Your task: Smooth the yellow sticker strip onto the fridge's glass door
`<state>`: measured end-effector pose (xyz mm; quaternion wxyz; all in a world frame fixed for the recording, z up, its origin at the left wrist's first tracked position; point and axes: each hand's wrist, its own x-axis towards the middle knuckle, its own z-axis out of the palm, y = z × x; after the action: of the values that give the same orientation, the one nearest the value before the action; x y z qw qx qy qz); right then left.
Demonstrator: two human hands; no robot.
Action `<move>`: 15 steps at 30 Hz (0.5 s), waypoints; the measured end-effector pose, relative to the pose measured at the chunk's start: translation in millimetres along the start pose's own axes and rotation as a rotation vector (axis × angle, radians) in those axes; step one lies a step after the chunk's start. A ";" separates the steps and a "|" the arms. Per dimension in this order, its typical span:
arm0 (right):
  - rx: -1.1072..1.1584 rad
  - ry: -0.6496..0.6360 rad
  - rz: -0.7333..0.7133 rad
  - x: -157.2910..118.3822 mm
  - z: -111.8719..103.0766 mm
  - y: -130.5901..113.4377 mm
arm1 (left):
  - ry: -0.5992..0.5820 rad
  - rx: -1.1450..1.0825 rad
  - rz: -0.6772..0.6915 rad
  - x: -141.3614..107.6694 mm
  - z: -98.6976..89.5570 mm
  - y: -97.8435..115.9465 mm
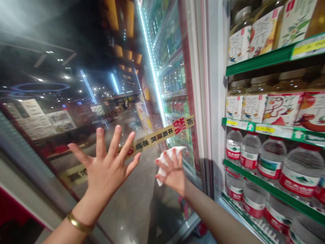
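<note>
My left hand, with a gold bangle at its wrist, is spread wide in front of the glass door. Its fingers are apart and hold nothing; whether the palm touches the glass cannot be made out. To the right, my right hand holds a crumpled white tissue flat against the same pane. The tissue sticks out past the fingertips. Across the glass, behind and between the hands, runs a yellowish strip with printed characters.
Right of the door, green-edged shelves carry tea bottles and red-capped water bottles. A pale door frame stands between glass and shelves. Bottles and a light strip show in the pane. Stacked boxes appear at left.
</note>
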<state>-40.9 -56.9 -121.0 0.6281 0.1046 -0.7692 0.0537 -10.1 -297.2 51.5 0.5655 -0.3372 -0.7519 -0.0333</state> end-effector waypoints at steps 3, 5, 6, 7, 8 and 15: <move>-0.077 0.102 0.423 41.9 -9.9 44.2 | 0.017 0.012 0.030 0.3 3.1 -0.4; -0.093 0.075 0.479 61.8 -9.1 43.8 | 0.031 0.038 0.043 0.1 3.9 0.2; -0.086 0.027 0.386 63.7 -7.6 35.3 | 0.037 0.052 0.049 -0.2 4.1 0.6; -0.066 -0.031 0.210 59.8 -6.0 24.8 | 0.042 0.066 0.057 -0.6 4.1 1.1; -0.041 -0.084 -0.010 51.2 -5.1 15.9 | 0.048 0.082 0.069 -0.9 4.1 1.5; -0.095 -0.024 0.211 64.5 -24.3 70.6 | 0.136 -0.010 0.111 -2.2 0.7 -1.9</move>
<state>-46.0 11.0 -49.5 0.6139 -0.0062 -0.7851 0.0819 -11.4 -299.4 49.9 0.6146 -0.3780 -0.6918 -0.0283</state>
